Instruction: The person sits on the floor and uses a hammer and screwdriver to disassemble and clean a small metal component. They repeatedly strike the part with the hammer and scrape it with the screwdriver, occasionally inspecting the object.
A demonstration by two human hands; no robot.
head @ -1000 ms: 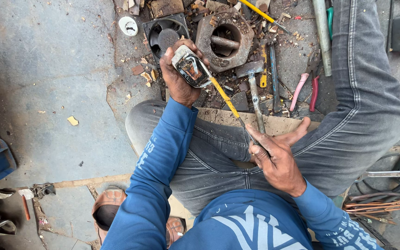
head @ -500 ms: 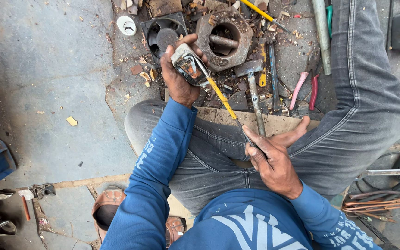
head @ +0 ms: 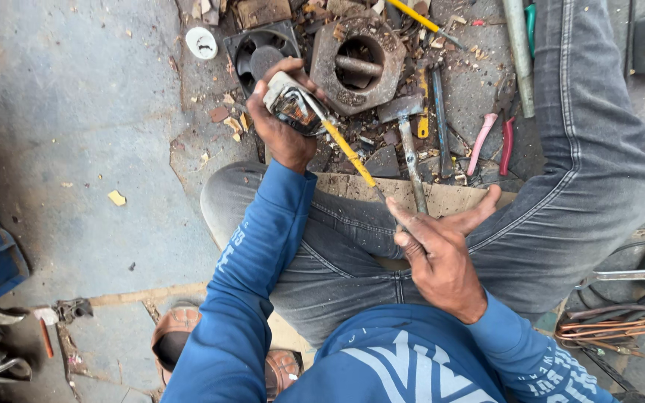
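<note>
Grey dusty floor (head: 76, 112) lies under a sitting person whose left hand (head: 281, 127) grips a small metal part (head: 293, 108) up at eleven o'clock, steady, so the right hand (head: 438, 257) can push a yellow screwdriver (head: 349, 153) into it.

Repair workshop floor, stained concrete (head: 76, 112), hammer (head: 406, 134), pliers (head: 493, 143), rusty metal housing (head: 357, 63), scattered debris

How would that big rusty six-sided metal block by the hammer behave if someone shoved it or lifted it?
The rusty hexagonal block looks like thick solid metal, so probably heavy and stiff. It lies flat on the debris-strewn floor, so it would likely scrape rather than roll. Its rough rust should grip well, not slip.
</note>
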